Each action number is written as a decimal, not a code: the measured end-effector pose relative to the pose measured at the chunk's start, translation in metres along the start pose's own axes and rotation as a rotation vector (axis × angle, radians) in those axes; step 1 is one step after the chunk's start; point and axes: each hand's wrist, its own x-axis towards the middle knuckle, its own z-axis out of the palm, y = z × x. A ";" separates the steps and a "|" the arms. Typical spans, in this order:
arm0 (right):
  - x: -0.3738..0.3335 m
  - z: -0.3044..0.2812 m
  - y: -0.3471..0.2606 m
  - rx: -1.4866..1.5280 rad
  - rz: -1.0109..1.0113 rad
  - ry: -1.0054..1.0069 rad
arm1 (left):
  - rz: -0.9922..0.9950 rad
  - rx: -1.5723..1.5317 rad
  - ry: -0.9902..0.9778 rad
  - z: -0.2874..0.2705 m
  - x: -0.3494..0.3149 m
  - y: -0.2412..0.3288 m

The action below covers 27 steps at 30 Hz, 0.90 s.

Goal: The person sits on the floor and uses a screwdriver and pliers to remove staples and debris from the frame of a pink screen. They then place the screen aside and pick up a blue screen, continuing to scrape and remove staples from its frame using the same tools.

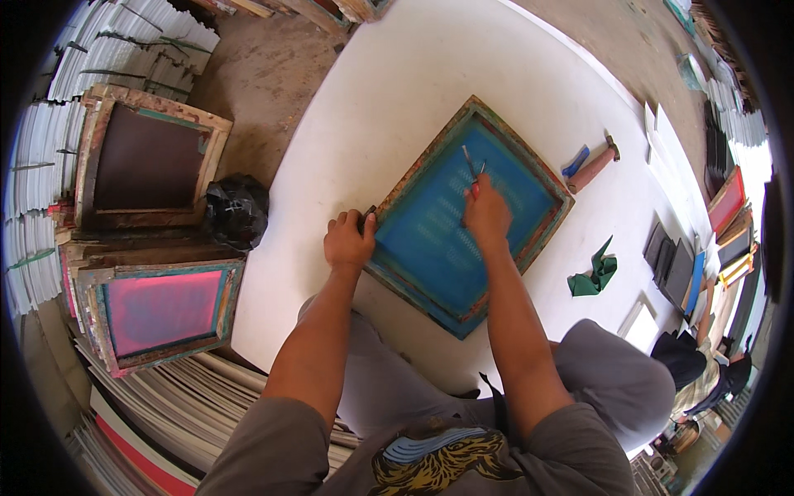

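Note:
A wooden screen-printing frame (pixel 523 157) with blue mesh (pixel 422 215) lies slantwise on the white tabletop before me. Pale rows of a faint pattern show on the mesh. Over its middle, my right hand (pixel 488 213) is closed on a pair of scissors (pixel 475 172) with red on the handle; the blades point away from me and stand apart. My left hand (pixel 349 241) is at the frame's left corner, fingers curled. A small dark thing (pixel 367 217) shows by its thumb, too hidden to name.
A hammer (pixel 594 169), a small blue object (pixel 576 161) and a crumpled green cloth (pixel 594 276) lie right of the frame. Leftward are a black plastic bag (pixel 237 213), a dark screen frame (pixel 149 161) and a pink one (pixel 168 307). Another person (pixel 703 376) is at far right.

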 end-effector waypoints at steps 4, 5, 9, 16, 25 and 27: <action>-0.022 0.001 -0.026 0.126 0.040 -0.127 | 0.053 0.038 -0.002 -0.001 -0.002 0.006; -0.024 0.011 -0.025 0.170 -0.014 -0.125 | 0.058 0.071 -0.007 -0.001 0.002 0.009; -0.042 0.034 -0.031 0.323 -0.171 -0.170 | 0.098 0.046 0.027 0.005 0.001 0.005; -0.070 0.041 -0.028 0.432 -0.208 -0.227 | 0.136 -0.023 0.131 0.012 0.007 -0.003; -0.085 0.036 -0.016 0.360 -0.153 -0.287 | 0.043 0.070 -0.011 -0.005 0.002 0.016; -0.084 0.040 -0.011 0.364 -0.200 -0.248 | 0.028 0.066 -0.035 -0.007 0.003 0.018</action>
